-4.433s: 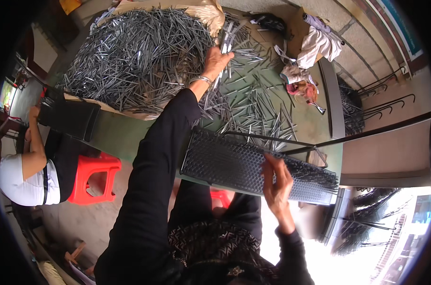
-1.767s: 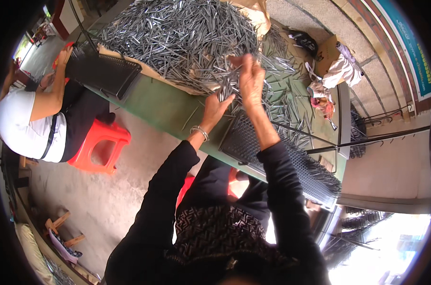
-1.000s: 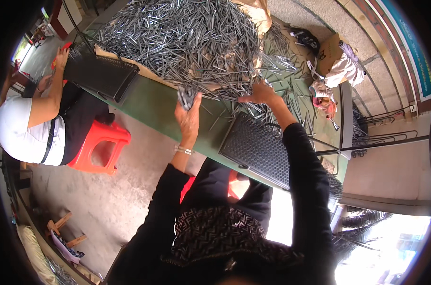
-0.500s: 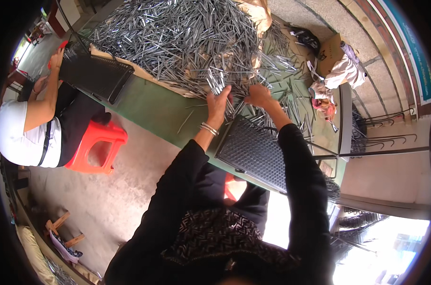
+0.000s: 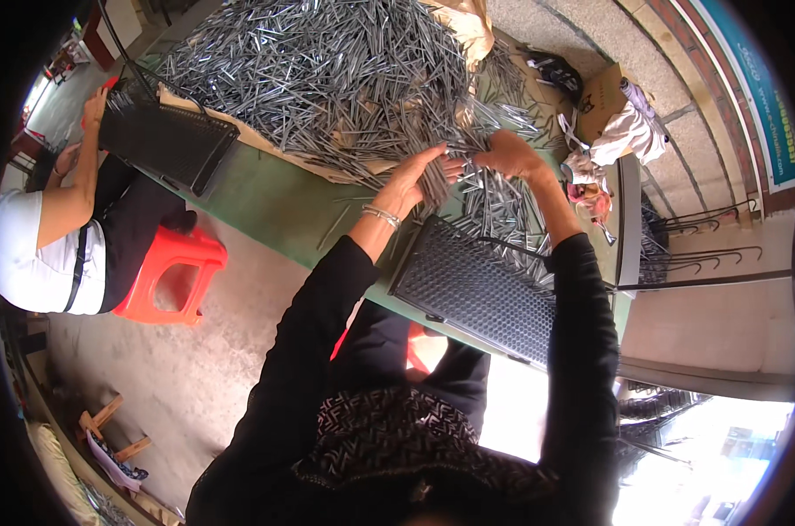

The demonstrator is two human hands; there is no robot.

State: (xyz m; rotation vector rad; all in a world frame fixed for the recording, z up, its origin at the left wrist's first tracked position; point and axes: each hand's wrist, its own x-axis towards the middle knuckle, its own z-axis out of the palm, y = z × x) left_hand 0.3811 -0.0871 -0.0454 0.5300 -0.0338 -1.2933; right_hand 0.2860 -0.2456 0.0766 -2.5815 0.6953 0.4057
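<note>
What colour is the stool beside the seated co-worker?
Red plastic stool, clearest in the head view.

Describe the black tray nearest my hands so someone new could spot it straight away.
Start at the long green table under the big heap of grey metal pins. Near its edge, just below both hands, lies a black perforated tray. The other black tray sits far left, by the seated person in white.

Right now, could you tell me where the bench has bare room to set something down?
Bare green bench lies between the other person's black tray and my perforated tray. The rod pile crowds everything beyond it.
</note>
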